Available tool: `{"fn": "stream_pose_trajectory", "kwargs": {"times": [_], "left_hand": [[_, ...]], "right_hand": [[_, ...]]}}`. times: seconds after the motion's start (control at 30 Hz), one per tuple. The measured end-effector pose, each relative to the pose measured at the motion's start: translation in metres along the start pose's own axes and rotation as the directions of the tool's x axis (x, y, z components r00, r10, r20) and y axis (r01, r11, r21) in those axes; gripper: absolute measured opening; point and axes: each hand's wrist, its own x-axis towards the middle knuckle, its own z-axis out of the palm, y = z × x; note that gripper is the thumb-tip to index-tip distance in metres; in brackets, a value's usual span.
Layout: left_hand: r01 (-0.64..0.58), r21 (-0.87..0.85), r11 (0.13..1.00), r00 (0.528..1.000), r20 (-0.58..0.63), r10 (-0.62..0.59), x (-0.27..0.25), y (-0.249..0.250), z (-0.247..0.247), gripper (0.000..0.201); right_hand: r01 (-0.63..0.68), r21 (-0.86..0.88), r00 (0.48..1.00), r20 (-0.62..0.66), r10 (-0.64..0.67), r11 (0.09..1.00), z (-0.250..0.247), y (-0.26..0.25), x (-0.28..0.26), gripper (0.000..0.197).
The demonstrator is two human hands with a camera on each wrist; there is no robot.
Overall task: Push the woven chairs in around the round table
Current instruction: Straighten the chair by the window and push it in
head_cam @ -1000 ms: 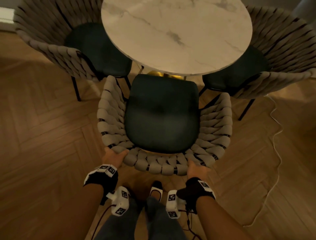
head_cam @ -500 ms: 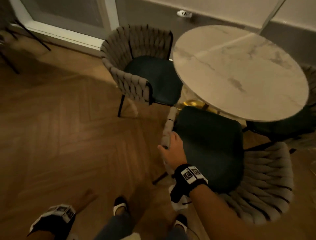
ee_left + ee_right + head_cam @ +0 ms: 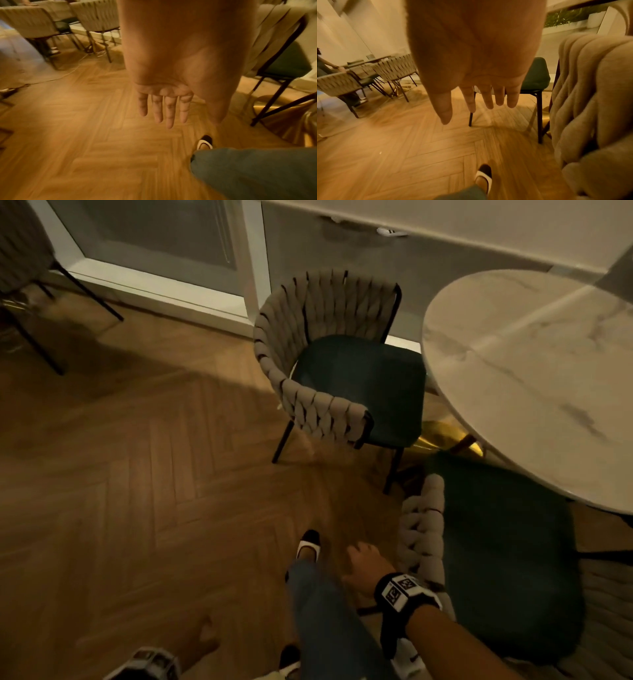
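Observation:
A round marble table [image 3: 534, 378] stands at the right. One woven chair [image 3: 423, 535] with a dark green seat sits tucked under its near edge. A second woven chair [image 3: 308, 344] stands at the table's left side, its seat edge reaching the tabletop. My right hand [image 3: 363, 568] hangs free beside the near chair's woven arm [image 3: 583, 94], fingers [image 3: 486, 98] straight and holding nothing. My left hand [image 3: 205, 642] hangs low at the bottom edge, its fingers [image 3: 169, 112] straight and empty above the floor.
Herringbone wood floor [image 3: 137, 491] spreads to the left. A glass door with a white frame [image 3: 154, 282] runs along the back wall. Another chair's black legs [image 3: 37, 313] show at the far left. More woven chairs [image 3: 390, 70] stand at a distant table, a seated person beside them.
Both hands have let go of the near chair's back and dropped to my sides. My view has swung left toward the second chair, and my feet have stepped that way.

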Motion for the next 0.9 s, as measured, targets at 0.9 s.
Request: {"fn": "stream_pose_trajectory", "kwargs": {"times": [0.9], "left_hand": [[-0.387,0.831,0.398,0.746,0.028,0.666,0.385,0.094,-0.533,0.062]], "right_hand": [[-0.191,0.197,0.922,-0.3,0.245,0.962,-0.301,-0.163,0.272,0.035]]}}
